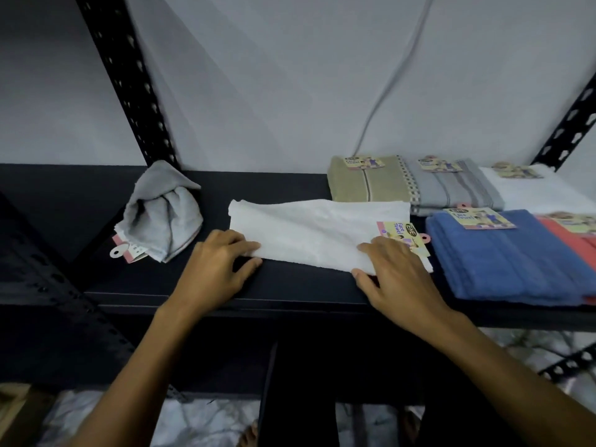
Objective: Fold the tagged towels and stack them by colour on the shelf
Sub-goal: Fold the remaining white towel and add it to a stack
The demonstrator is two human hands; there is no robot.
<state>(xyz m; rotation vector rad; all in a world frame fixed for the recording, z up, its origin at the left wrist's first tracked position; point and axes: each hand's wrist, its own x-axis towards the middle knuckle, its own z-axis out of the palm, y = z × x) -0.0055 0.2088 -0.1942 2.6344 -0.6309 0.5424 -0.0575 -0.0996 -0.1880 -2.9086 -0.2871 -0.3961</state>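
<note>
- A black perforated metal upright (129, 82) rises at the left, meeting the dark flat shelf board (80, 201) in front of a pale grey wall.
- A crumpled light-grey towel (163, 211) sits unfolded on the shelf at the foot of that upright, its pink-and-white card tag (127, 248) poking out at its lower left.
- The left hand (214, 269) grips the near left edge of the white terry towel (309, 230); the fingers lie over the cloth and the thumb tucks under the edge.
- The white terry towel lies in the middle of the shelf as a long folded strip, its printed face-towel tag (398, 232) at its right end.
- The right hand (398, 274) pinches the near right edge of the same towel, fingers on top partly covering the tag, thumb under the cloth.
- A grey cable (390, 82) hangs down the wall behind.
- At the back right a folded beige towel (364, 183), a folded grey striped towel (451, 188) and a folded white towel (541, 191) lie side by side, each tagged.
- In front of them a folded blue towel stack (503, 259) lies just beside the white strip, touching a folded coral-red towel (571, 243) at the frame's right edge.
- A second black perforated upright (567, 127) slants at the far right.
</note>
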